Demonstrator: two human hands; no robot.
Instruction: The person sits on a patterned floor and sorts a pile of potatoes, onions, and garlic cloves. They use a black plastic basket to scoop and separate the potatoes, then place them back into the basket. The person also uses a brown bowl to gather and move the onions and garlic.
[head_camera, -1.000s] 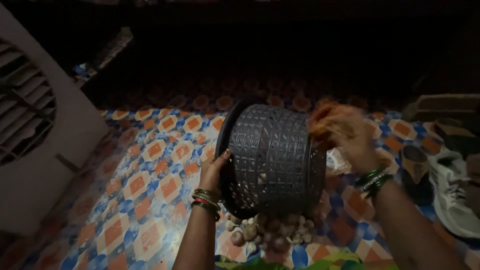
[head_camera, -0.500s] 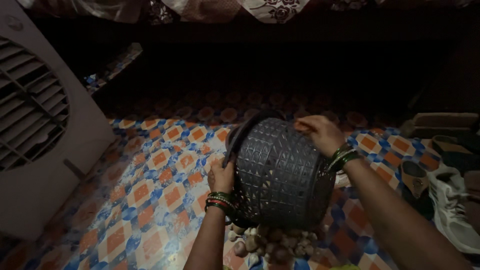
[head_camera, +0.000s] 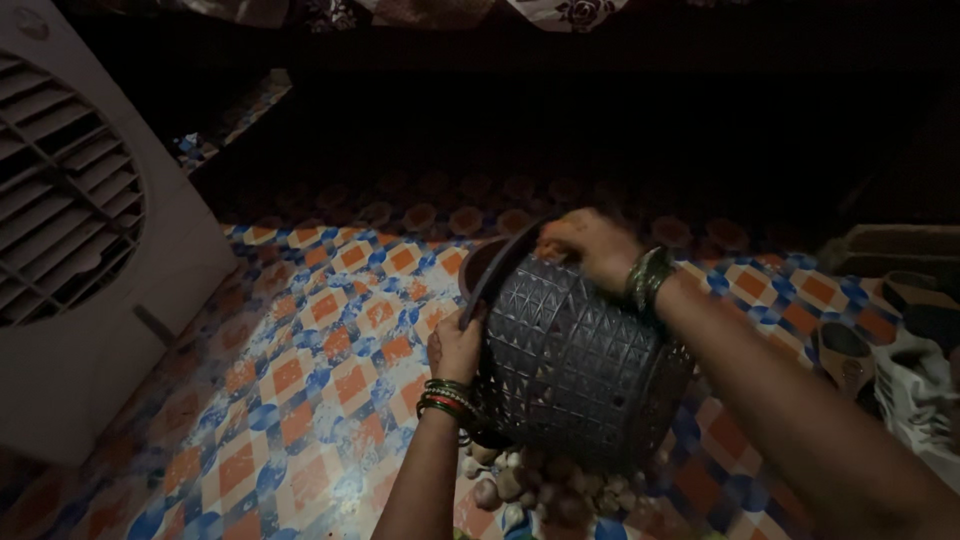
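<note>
A dark grey latticed plastic basket (head_camera: 575, 360) is tipped on its side above the floor, its base towards me. My left hand (head_camera: 455, 348) grips its left rim from below; bangles circle that wrist. My right hand (head_camera: 588, 247) is on the basket's upper far edge, slightly blurred, also with green bangles at the wrist. Under the basket lies a heap of garlic bulbs (head_camera: 530, 488), partly hidden by the basket's wall. A thin dark handle (head_camera: 495, 275) arcs off the basket's far rim.
The floor is covered by a sheet (head_camera: 300, 400) patterned in orange, blue and white diamonds. A pale air cooler with a slatted grille (head_camera: 80, 230) stands at the left. Shoes and sandals (head_camera: 900, 350) lie at the right. The space beyond is dark.
My right hand came down from the air at the right onto the basket's upper edge. The basket tilted further with its base nearer me. The view shifted slightly.
</note>
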